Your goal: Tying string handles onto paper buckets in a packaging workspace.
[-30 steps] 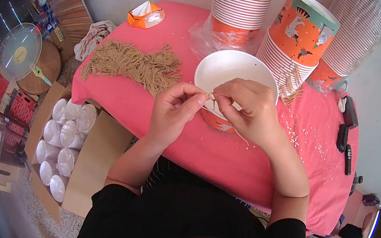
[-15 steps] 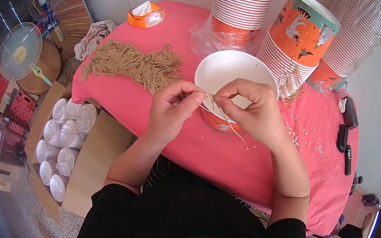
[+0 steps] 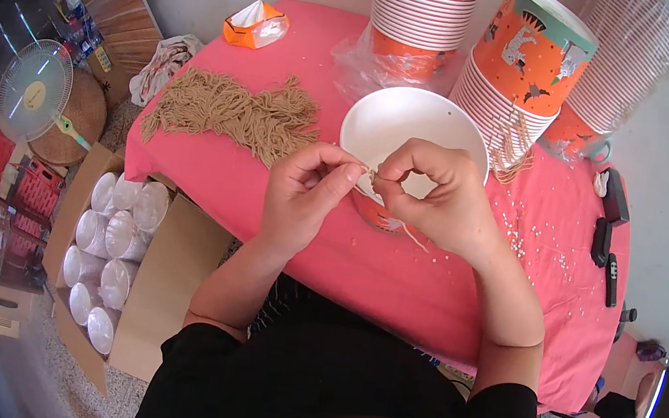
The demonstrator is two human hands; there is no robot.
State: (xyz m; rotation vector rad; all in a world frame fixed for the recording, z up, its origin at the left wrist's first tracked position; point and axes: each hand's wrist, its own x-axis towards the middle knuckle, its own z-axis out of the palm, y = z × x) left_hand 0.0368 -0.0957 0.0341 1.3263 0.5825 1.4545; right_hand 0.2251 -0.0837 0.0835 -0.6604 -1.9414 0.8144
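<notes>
My left hand (image 3: pixel 308 193) pinches a thin tan string (image 3: pixel 414 237) between thumb and forefinger. Close beside it, almost touching, my right hand (image 3: pixel 444 198) grips the same string with its fingertips, thumb and forefinger forming a ring. A loose end of the string trails below the right fingers. Both hands are over the near side of an orange paper bucket (image 3: pixel 376 121) with a white inside, which stands upright on the pink-covered table (image 3: pixel 393 284). Left of it lies a thick bundle of tan strings (image 3: pixel 231 116).
Stacked paper buckets (image 3: pixel 424 0) and a taller orange stack (image 3: pixel 525 55) with strings hanging on its side stand behind. Small white bits (image 3: pixel 548 269) dot the cloth at right, near black objects (image 3: pixel 614 201). A carton (image 3: pixel 176 271) of wrapped cups sits lower left.
My right fingers have curled in closer to the left fingertips, and less of the string's loose end shows. My left hand has hardly moved.
</notes>
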